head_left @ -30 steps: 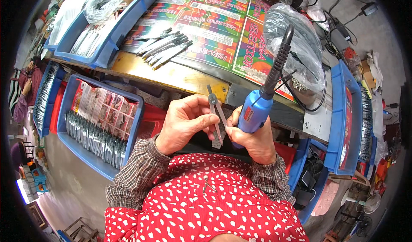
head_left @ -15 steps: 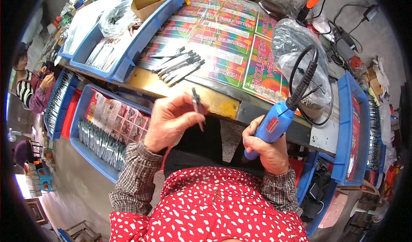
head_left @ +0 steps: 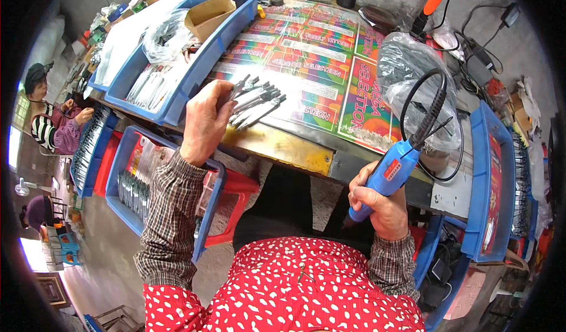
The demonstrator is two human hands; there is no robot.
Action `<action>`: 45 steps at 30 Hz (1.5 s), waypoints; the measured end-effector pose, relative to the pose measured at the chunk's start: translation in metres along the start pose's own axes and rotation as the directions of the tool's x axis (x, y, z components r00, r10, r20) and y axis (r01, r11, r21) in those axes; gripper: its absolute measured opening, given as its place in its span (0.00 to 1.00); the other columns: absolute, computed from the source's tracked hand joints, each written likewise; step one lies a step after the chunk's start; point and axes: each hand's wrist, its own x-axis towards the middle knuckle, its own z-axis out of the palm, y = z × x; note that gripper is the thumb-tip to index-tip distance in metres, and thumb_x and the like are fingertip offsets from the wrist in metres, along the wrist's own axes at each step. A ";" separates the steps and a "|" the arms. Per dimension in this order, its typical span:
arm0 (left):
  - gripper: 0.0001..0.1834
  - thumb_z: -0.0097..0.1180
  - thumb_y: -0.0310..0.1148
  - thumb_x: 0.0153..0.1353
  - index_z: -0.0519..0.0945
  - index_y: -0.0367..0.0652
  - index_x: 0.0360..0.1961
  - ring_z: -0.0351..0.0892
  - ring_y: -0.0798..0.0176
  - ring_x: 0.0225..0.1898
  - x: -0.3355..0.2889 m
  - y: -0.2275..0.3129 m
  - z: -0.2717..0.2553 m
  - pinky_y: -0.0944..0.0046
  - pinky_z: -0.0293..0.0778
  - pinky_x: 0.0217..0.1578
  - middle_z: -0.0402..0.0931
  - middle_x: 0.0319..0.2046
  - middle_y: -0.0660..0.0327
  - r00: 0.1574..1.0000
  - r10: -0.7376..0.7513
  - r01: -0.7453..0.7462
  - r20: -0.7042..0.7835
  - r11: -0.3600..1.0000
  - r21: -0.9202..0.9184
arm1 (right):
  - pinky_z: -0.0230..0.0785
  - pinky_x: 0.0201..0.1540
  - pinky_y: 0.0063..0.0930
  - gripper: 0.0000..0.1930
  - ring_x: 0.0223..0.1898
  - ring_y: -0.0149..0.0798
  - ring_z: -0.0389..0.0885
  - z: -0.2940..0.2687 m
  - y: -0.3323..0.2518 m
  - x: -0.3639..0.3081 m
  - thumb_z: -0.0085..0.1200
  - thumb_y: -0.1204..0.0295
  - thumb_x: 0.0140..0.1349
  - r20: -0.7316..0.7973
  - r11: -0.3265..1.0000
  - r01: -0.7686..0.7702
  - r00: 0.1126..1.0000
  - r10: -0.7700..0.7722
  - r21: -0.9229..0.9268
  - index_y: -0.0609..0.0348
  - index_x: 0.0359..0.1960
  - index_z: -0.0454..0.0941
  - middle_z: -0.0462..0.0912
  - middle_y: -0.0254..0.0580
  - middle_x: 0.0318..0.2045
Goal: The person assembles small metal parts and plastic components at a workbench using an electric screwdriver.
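Apparently for control, right hand (head_left: 382,207) wraps blue tool (head_left: 390,177);
left hand (head_left: 206,120) curls left of slim-piece pile (head_left: 257,103); cannot tell whether it's pinching.

Pile of slim silver-and-black stick-shaped pieces (head_left: 256,103) nr front edge of yellow-edged flat worktable (head_left: 295,149), L of ctr. Bare L hand (head_left: 203,123) at pile's L end. Behind-L: long blue plastic tray (head_left: 200,63) w/ open brown cardboard box (head_left: 210,18) inside. Multicoloured flat printed sheet (head_left: 315,67) R of tray; crumpled clear plastic bag (head_left: 407,67) at sheet's R. Blue cylindrical corded tool (head_left: 389,176) in bare R hand (head_left: 380,205), at table's front R.
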 end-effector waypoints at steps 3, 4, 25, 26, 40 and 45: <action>0.18 0.62 0.28 0.45 0.73 0.35 0.38 0.74 0.49 0.34 0.007 -0.006 0.008 0.59 0.70 0.36 0.72 0.31 0.50 0.993 0.038 -0.043 0.115 0.998 0.040 | 0.67 0.25 0.20 0.10 0.21 0.28 0.74 -0.001 0.000 -0.001 0.59 0.78 0.46 0.004 0.999 -0.031 1.000 0.031 -0.032 0.61 0.30 0.71 0.76 0.38 0.23; 0.19 0.63 0.30 0.44 0.74 0.35 0.38 0.73 0.48 0.34 0.009 -0.011 0.013 0.58 0.70 0.36 0.70 0.32 0.50 0.991 0.044 -0.052 0.127 0.997 0.059 | 0.67 0.25 0.20 0.10 0.21 0.28 0.74 -0.001 -0.001 -0.001 0.59 0.78 0.46 0.007 0.999 -0.029 1.000 0.029 -0.032 0.61 0.30 0.71 0.76 0.38 0.23; 0.17 0.56 0.38 0.37 0.75 0.34 0.25 0.77 0.46 0.30 0.060 -0.018 0.023 0.55 0.73 0.34 0.75 0.26 0.44 0.886 -0.121 -0.119 0.447 0.874 0.472 | 0.68 0.26 0.20 0.11 0.22 0.28 0.74 -0.003 -0.001 -0.001 0.60 0.78 0.45 0.029 0.998 -0.063 0.998 0.064 -0.024 0.62 0.30 0.71 0.76 0.38 0.23; 0.17 0.56 0.38 0.37 0.75 0.34 0.25 0.77 0.46 0.30 0.061 -0.017 0.022 0.55 0.73 0.34 0.75 0.26 0.44 0.887 -0.124 -0.117 0.445 0.872 0.475 | 0.68 0.26 0.20 0.12 0.22 0.28 0.74 -0.002 -0.001 -0.002 0.60 0.78 0.45 0.029 0.998 -0.066 0.997 0.066 -0.023 0.62 0.30 0.71 0.76 0.38 0.23; 0.26 0.55 0.39 0.41 0.69 0.29 0.37 0.73 0.51 0.36 0.059 -0.038 0.031 0.59 0.68 0.39 0.72 0.31 0.45 0.876 -0.168 0.092 0.453 0.979 0.184 | 0.68 0.25 0.19 0.12 0.21 0.28 0.74 -0.006 0.002 0.001 0.60 0.78 0.45 0.043 0.997 -0.067 0.997 0.068 -0.021 0.62 0.31 0.70 0.76 0.38 0.23; 0.26 0.61 0.42 0.46 0.71 0.32 0.39 0.74 0.52 0.36 0.044 -0.043 0.035 0.60 0.69 0.39 0.74 0.33 0.46 0.920 -0.060 0.057 0.388 0.998 0.017 | 0.67 0.25 0.20 0.12 0.21 0.28 0.74 -0.005 0.002 0.000 0.60 0.78 0.45 0.031 0.997 -0.069 0.997 0.070 -0.024 0.62 0.31 0.70 0.76 0.38 0.23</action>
